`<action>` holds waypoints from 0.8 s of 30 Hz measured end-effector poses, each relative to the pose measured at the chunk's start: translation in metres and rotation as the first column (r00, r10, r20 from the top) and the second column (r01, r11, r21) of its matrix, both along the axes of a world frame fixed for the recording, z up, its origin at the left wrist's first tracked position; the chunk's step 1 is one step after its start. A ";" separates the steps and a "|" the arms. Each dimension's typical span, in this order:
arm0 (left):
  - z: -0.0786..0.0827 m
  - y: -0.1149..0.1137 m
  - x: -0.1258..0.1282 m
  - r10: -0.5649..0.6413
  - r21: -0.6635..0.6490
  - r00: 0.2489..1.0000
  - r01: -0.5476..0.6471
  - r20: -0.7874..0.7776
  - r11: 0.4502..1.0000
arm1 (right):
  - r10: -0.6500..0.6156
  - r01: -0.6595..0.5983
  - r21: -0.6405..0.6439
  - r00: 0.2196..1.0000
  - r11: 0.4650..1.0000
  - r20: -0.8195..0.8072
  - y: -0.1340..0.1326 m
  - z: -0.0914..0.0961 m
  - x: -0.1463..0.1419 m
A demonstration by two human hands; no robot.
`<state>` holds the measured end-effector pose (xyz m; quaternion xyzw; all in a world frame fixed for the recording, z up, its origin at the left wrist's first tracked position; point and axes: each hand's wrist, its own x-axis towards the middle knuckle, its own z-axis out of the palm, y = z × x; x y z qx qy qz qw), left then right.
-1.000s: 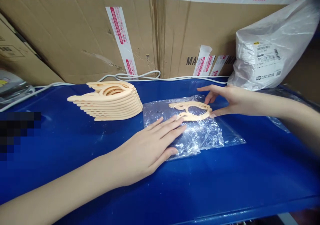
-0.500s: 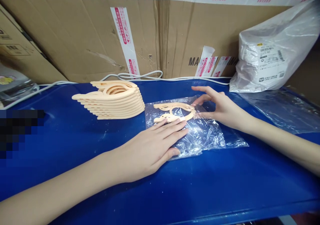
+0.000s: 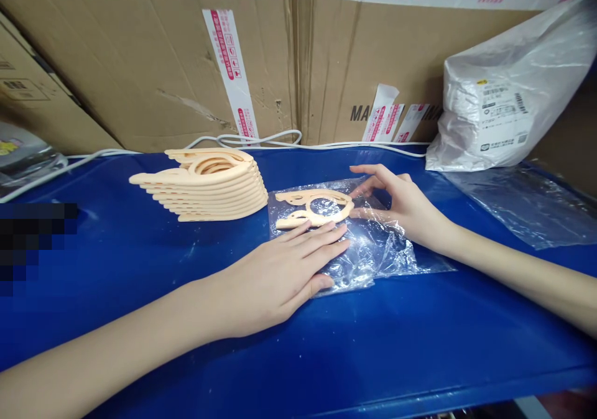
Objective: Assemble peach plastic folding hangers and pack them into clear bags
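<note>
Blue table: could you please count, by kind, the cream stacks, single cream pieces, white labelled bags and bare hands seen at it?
Cream stack: 1
Single cream piece: 1
White labelled bag: 1
Bare hands, left hand and right hand: 2
Total: 5

Cardboard boxes (image 3: 149,64) are standing behind a blue bench (image 3: 373,344).
White tape (image 3: 231,74) with red printing is crossing their fronts. A white cable (image 3: 103,152) is lying, partly looped, along the bench's back edge. On the right, a white plastic bag (image 3: 459,120) is sitting, showing a printed label (image 3: 504,120).
</note>
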<state>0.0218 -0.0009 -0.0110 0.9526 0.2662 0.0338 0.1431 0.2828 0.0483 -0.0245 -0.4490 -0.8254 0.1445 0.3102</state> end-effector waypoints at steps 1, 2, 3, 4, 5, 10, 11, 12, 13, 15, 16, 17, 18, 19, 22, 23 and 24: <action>0.000 0.000 0.000 0.001 0.000 1.000 -0.001 -0.001 1.000 | -0.003 0.003 0.012 1.000 1.000 0.006 0.000 0.000 0.000; 0.000 0.000 0.000 0.002 -0.002 1.000 -0.002 -0.002 1.000 | -0.007 0.007 0.021 1.000 1.000 0.013 0.000 -0.001 -0.001; 0.000 0.000 0.000 0.003 -0.006 1.000 -0.003 -0.003 1.000 | -0.010 0.009 0.027 1.000 1.000 0.021 0.000 -0.001 -0.001; 0.000 0.000 0.000 0.002 -0.010 1.000 -0.002 -0.004 1.000 | -0.013 0.012 0.034 0.999 0.999 0.031 0.000 0.000 -0.001; 0.000 0.000 0.000 0.000 -0.013 1.000 0.000 -0.003 1.000 | -0.016 0.014 0.042 0.999 0.999 0.043 0.000 0.000 -0.001; 0.001 -0.001 -0.001 -0.005 -0.021 1.000 0.005 0.008 1.000 | -0.033 0.026 0.064 0.994 0.998 0.105 -0.001 0.001 -0.002; 0.000 -0.001 0.000 -0.004 -0.025 1.000 0.004 0.013 1.000 | -0.037 0.030 0.062 0.993 0.998 0.111 -0.001 0.002 -0.002; 0.000 -0.001 0.000 -0.004 -0.032 1.000 0.005 0.018 0.999 | -0.040 0.033 0.063 0.992 0.997 0.117 -0.002 0.002 -0.002; 0.000 0.000 0.000 -0.005 -0.036 1.000 0.005 0.024 0.999 | -0.041 0.033 0.064 0.992 0.997 0.123 -0.002 0.002 -0.002; 0.001 0.000 0.001 -0.004 -0.045 0.999 0.006 0.032 0.999 | -0.034 0.025 0.065 0.991 0.998 0.132 -0.002 0.003 -0.002; 0.001 0.000 0.001 -0.004 -0.048 0.999 0.006 0.033 0.999 | -0.029 0.020 0.064 0.990 0.998 0.138 -0.002 0.004 -0.001; 0.002 0.001 0.001 -0.004 -0.051 1.000 0.006 0.030 0.999 | -0.027 0.017 0.066 0.989 0.998 0.147 -0.002 0.005 0.000; 0.003 0.001 0.001 -0.007 -0.054 1.000 0.008 0.024 0.999 | -0.029 0.018 0.070 0.987 0.997 0.160 -0.002 0.007 0.002; 0.004 0.001 0.001 -0.012 -0.054 1.000 0.013 0.017 0.998 | -0.036 0.023 0.077 0.983 0.997 0.179 -0.001 0.009 0.004; 0.005 0.002 -0.001 -0.029 -0.037 1.000 0.029 0.011 0.999 | -0.088 0.065 0.106 0.968 0.992 0.235 0.003 0.015 0.013; 0.005 0.003 -0.002 -0.033 -0.021 0.999 0.033 0.015 0.999 | -0.108 0.082 0.114 0.963 0.990 0.246 0.005 0.016 0.017; 0.005 0.004 -0.003 -0.036 -0.002 0.999 0.036 0.017 0.999 | -0.126 0.098 0.121 0.959 0.988 0.254 0.006 0.018 0.020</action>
